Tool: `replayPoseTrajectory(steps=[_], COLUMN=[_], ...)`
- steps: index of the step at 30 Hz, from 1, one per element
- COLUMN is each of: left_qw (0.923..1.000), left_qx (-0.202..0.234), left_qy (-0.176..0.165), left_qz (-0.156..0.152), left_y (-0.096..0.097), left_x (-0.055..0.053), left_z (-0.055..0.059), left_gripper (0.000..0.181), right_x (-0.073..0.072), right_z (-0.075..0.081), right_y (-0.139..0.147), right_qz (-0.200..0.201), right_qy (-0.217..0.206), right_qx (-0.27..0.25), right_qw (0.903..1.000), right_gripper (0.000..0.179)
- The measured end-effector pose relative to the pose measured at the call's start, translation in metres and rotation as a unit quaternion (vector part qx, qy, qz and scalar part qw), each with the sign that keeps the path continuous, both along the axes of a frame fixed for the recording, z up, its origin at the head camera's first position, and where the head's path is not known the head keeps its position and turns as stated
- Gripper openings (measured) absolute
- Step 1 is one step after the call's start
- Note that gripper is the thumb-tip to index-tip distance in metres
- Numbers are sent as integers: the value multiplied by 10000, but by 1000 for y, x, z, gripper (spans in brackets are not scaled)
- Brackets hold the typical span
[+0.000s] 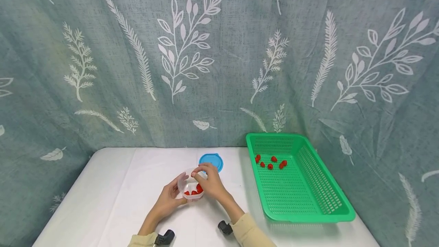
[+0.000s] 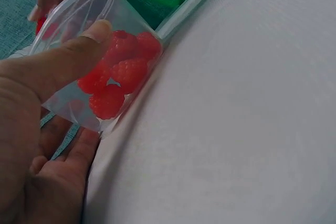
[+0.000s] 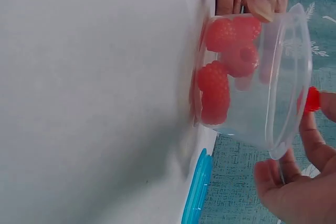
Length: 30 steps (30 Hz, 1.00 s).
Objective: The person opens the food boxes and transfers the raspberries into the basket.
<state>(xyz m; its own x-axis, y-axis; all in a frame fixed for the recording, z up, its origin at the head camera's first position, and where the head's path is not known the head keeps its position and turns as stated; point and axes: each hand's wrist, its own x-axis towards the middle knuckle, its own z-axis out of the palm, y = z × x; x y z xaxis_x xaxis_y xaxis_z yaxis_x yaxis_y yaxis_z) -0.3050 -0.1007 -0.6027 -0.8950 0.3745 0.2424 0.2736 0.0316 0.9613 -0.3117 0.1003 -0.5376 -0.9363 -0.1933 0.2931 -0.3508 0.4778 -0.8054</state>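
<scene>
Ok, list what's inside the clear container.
In the clear container, red raspberries lie near the bottom; they overlap, and the left hand covers part, so their exact number is hidden.

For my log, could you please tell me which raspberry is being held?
The raspberry pinched by the right hand; the others lie in the container or basket.

Counted: two hands [image 1: 168, 200], one basket [image 1: 291, 191], one tub [image 1: 194, 197], one lid [image 1: 211, 159]. Raspberries [image 1: 270, 166]: seven visible in basket, five in tub, one held.

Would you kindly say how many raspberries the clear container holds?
5 in the left wrist view: upper raspberry, right raspberry, middle raspberry, left raspberry, lowest raspberry; others may be hidden.
</scene>
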Motion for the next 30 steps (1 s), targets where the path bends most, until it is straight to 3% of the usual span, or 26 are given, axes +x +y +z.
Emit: replayPoseTrajectory(steps=[4,12,24,30], left_qw=[9999,9988,9987,9988], left_qx=[49,-48,-75,-2], left_qy=[-158,-440,-446,-426], left_qz=[24,219,228,234], left_y=[1,3,3,3], left_x=[0,1,1,1], left_z=[-1,1,2,3], left_gripper=[94,96,96,97], right_x=[7,17,38,48], right_z=[4,14,36,49], right_y=[5,15,38,57], right_qz=[8,196,101,363], right_qy=[164,-144,-1019,-1164], right_qx=[-377,-1439,-2106,-2367], right_qw=[9992,9893,9722,9639], right_gripper=[17,18,29,35])
